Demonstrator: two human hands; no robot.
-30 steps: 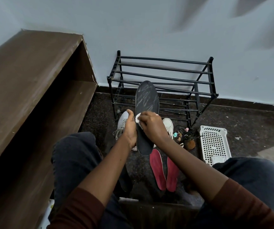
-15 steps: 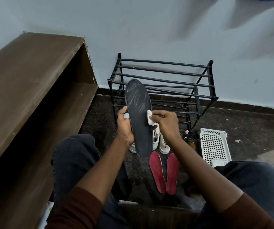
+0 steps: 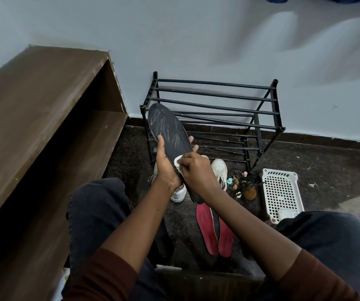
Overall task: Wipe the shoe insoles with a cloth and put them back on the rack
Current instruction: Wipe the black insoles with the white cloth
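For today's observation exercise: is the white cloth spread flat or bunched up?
Bunched up: only a small white wad of the cloth shows, pinched by the right hand against the black insole.

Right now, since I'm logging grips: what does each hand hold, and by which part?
The left hand grips the dark insole around its middle; the right hand pinches a bunched white cloth against the insole's face.

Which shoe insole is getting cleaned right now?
The black insole: the left hand holds it up and the right hand presses a white cloth on it. The two red insoles lie on the floor, untouched.
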